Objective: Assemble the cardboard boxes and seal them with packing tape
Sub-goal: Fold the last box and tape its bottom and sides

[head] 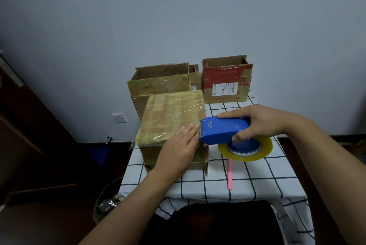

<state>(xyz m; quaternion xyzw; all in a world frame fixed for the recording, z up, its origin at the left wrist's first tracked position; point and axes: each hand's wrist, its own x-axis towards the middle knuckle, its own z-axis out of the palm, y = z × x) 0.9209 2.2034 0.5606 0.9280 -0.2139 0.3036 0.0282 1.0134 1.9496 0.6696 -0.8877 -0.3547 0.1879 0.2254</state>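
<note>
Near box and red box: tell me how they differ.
The near box is closed on top and covered in shiny tape; the red box stands open, flaps up. The near box is plain brown; the red box has red print and a white label. The left hand presses on the near box while the right hand holds the tape dispenser at its edge; nothing touches the red box. Both are cardboard, on the checked tablecloth.
</note>
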